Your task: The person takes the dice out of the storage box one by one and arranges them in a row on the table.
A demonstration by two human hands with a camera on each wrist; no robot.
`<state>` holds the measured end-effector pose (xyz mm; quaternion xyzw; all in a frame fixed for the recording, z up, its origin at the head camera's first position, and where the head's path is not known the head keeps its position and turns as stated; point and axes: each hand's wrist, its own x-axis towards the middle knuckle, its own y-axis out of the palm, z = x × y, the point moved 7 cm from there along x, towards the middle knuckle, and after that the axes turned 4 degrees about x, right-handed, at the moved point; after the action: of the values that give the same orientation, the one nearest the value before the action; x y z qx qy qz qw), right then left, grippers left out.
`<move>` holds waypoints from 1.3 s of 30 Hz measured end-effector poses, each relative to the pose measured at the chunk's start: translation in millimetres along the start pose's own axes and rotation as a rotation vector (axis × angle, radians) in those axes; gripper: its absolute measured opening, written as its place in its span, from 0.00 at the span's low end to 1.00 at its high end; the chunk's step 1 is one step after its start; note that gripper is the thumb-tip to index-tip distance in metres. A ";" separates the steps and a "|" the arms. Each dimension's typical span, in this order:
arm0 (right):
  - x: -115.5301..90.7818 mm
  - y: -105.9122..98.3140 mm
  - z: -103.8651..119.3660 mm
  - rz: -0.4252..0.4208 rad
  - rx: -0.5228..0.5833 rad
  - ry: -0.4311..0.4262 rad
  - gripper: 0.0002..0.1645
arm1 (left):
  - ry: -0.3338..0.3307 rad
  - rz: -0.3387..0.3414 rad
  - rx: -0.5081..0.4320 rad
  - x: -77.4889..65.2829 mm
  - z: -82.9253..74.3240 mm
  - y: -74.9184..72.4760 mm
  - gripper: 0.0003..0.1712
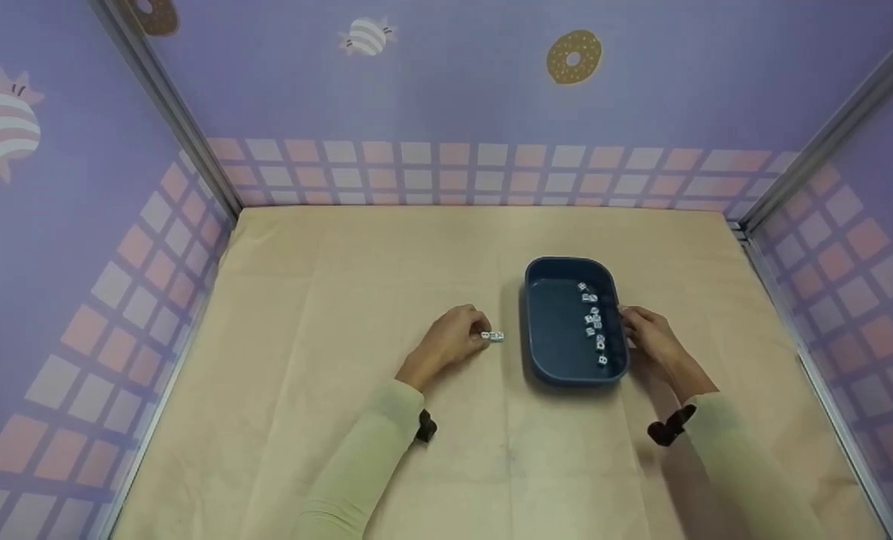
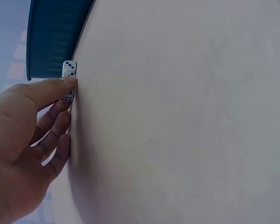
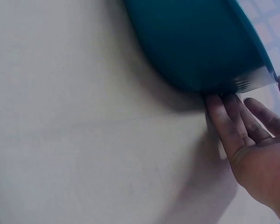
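Observation:
A short row of white dice [image 1: 494,337] with dark pips lies on the cloth left of the blue plastic tray [image 1: 564,381]. My left hand [image 1: 452,337] pinches this row between thumb and fingers; the left wrist view shows the thumb across the dice [image 2: 69,66], partly covering them. Several more dice [image 1: 596,321] are scattered inside the tray along its right side. At the tray's right side, my right hand [image 1: 653,337] holds the wall. In the right wrist view, its thumb is at the rim and its fingers [image 3: 219,116] reach the lower edge.
A beige cloth [image 1: 386,262] with fold lines covers the table. Purple patterned panels [image 1: 461,90] enclose the back and both sides, with metal posts [image 1: 169,105] at the corners. Dark wrist cameras [image 1: 672,426] sit at the cuffs of both light green sleeves.

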<state>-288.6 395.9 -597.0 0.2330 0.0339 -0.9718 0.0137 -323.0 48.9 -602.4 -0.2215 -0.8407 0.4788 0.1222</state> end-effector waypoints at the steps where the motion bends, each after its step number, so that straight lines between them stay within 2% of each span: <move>1: -3.1 1.6 2.4 0.007 0.006 0.000 0.38 | 0.002 -0.002 0.008 0.4 -0.3 0.5 0.06; 6: -8.0 4.4 4.5 0.018 0.020 -0.005 0.37 | 0.003 0.002 0.015 1.2 -0.9 3.2 0.07; 13: -5.2 3.9 3.3 0.008 0.030 -0.008 0.37 | -0.015 0.038 -0.029 0.7 -0.5 4.0 0.12; 19: -7.8 1.9 3.9 0.005 0.015 0.007 0.36 | 0.001 0.054 -0.053 1.2 -10.0 -4.6 0.21; 24: -7.6 1.6 3.3 0.006 0.018 -0.001 0.36 | 0.052 -0.027 -0.039 4.7 -36.4 -23.6 0.24; 29: -4.0 1.0 1.3 0.005 0.036 -0.016 0.35 | 0.163 -0.144 -0.042 8.9 -73.4 -36.1 0.21; 33: 7.1 -4.6 -8.4 -0.002 0.037 -0.030 0.35 | 0.254 -0.176 -0.055 11.9 -103.7 -31.4 0.20; 39: 16.1 -9.5 -15.7 -0.022 0.015 -0.053 0.37 | 0.318 -0.137 -0.021 18.7 -138.7 -10.7 0.19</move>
<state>-296.3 406.4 -617.7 0.2067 0.0287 -0.9780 0.0019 -284.1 157.4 -522.3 -0.2378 -0.8290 0.4192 0.2837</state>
